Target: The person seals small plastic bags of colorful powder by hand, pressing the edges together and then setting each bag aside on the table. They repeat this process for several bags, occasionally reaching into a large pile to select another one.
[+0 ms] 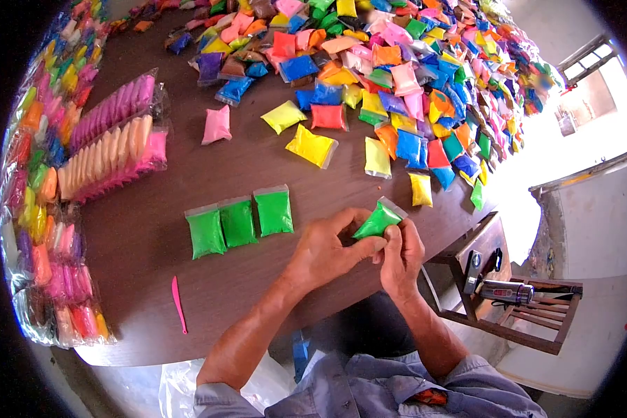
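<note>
Green packet [376,223]: Tilted, its clear seal edge toward one o'clock, it is held above the near side of the worktop [139,279]; take it as the dial's centre, twelve being straight away from me.

Left hand [327,247]: I grip the packet's near-left part, thumb in front and other fingers partly hidden, probably because so soft a pouch would sag with one side unsupported.

Right hand [400,261]: I pinch the same packet near its sealed end between thumb and forefinger, a hold that seems to steady that edge.

Three green packets [239,223]: Flat at nine o'clock, two touching and the third just beside, seal ends pointing away from me; the spot looks chosen for my left hand's easy reach and for keeping one colour together.

Pink tool [178,306]: Alone at eight o'clock, apart from the packets, perhaps to leave my elbows room.

Mixed pile [405,79]: Heaped from eleven to two, colours jumbled, a few strays such as a yellow packet [310,146] lying loose on my side.

Peach row [108,157]: Near half past nine, packets standing tightly ranked, presumably because upright they take less space.
</note>
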`<state>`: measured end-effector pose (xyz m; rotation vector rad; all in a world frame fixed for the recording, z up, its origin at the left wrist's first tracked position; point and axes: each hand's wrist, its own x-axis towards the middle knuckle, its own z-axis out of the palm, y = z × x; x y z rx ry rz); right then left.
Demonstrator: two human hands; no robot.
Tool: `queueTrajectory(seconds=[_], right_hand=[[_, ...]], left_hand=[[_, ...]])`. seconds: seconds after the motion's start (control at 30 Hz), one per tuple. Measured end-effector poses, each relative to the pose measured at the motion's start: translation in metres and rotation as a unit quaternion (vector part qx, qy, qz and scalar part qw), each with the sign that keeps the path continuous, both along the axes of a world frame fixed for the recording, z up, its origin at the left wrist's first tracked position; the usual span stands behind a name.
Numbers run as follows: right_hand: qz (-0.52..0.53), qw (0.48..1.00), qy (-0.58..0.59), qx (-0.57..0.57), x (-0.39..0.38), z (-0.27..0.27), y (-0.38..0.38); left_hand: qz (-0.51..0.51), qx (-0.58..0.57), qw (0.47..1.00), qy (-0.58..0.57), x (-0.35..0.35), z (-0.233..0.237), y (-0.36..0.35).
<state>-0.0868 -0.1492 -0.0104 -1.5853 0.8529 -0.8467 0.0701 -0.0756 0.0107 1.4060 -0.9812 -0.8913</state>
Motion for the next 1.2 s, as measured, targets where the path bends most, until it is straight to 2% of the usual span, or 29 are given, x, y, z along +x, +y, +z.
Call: queueTrajectory(seconds=[0.13, 0.3, 0.43, 0.53, 0.6, 0.73, 0.8, 0.83, 0.9, 0.93, 1.03, 1.1, 1.2], right_hand=[[-0.03, 1.0, -0.001, -0.004, 0.002, 0.003, 0.001], [-0.036, 0.999, -0.007, 0.009, 0.004, 0.003, 0.002], [0.003, 1.0, -0.005, 0.004, 0.0, 0.006, 0.001], [0.005, 1.0, -0.014, 0.005, -0.001, 0.004, 0.001], [0.0, 1.0, -0.021, 0.012, -0.001, 0.004, 0.001], [-0.014, 0.999, -0.027, 0.025, 0.0, 0.004, 0.002], [-0.015, 0.999, -0.029, 0.025, 0.001, 0.004, 0.002], [-0.007, 0.999, -0.024, 0.023, 0.001, 0.004, 0.001], [-0.001, 1.0, -0.019, 0.021, 0.0, 0.003, 0.001], [-0.003, 1.0, -0.015, 0.022, 0.0, 0.003, 0.001], [-0.011, 1.0, -0.015, 0.022, -0.001, 0.003, 0.001], [-0.017, 0.999, -0.02, 0.022, 0.0, 0.004, 0.002], [-0.019, 0.999, -0.027, 0.018, -0.001, 0.006, 0.003]], left_hand=[[-0.015, 0.005, 0.998, 0.061, 0.0, -0.004, 0.0], [-0.006, -0.001, 1.0, 0.016, 0.003, -0.009, 0.0], [-0.004, 0.003, 1.0, -0.019, 0.005, -0.009, 0.0], [-0.009, 0.007, 1.0, 0.003, 0.003, -0.007, 0.0], [0.0, -0.037, 0.996, 0.077, 0.0, -0.006, -0.001], [0.006, -0.049, 0.99, 0.135, -0.001, -0.01, -0.002], [0.006, -0.018, 0.998, 0.057, 0.002, -0.012, -0.002], [0.006, -0.017, 0.998, 0.057, 0.004, -0.012, -0.001], [0.011, 0.006, 0.999, -0.042, 0.007, -0.01, 0.0], [0.01, 0.006, 0.999, -0.042, 0.007, -0.01, 0.0], [-0.001, 0.015, 1.0, -0.015, 0.005, -0.008, -0.001], [-0.013, 0.005, 0.994, 0.111, 0.003, -0.005, -0.002], [0.015, -0.018, 0.994, 0.109, -0.001, -0.002, -0.003]])
